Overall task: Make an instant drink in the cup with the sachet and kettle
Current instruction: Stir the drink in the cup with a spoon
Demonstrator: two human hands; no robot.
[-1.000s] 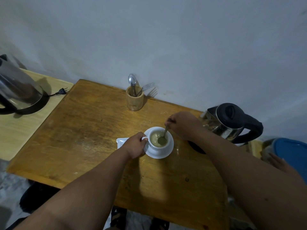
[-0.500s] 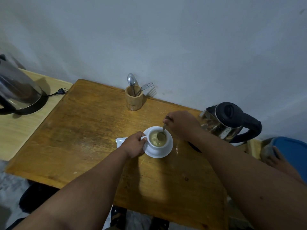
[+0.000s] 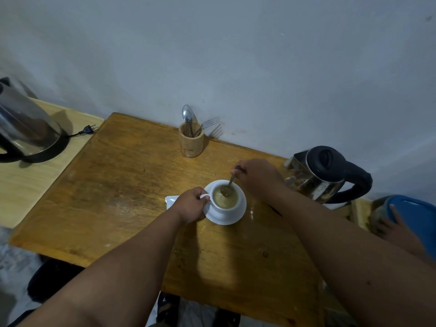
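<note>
A white cup (image 3: 232, 207) full of pale brown drink stands on a white saucer (image 3: 237, 215) in the middle of the wooden table (image 3: 122, 192). My left hand (image 3: 190, 205) pinches the cup's handle. My right hand (image 3: 256, 177) grips a small spoon (image 3: 228, 186) whose bowl dips into the drink. A white sachet (image 3: 171, 200) lies flat just left of the saucer, partly hidden by my left hand. The steel kettle (image 3: 323, 174) with black lid and handle stands at the table's right edge, behind my right forearm.
A wooden holder (image 3: 190, 142) with a spoon and fork stands by the wall. A second kettle (image 3: 28, 131) with a loose plug sits on the pale side table at left. A blue lidded container (image 3: 415, 215) and someone else's hand (image 3: 391, 230) are at far right.
The spoon's bowl has moved from the near right of the cup toward its far side. My right hand shifted slightly back with it; my left hand stays on the handle.
</note>
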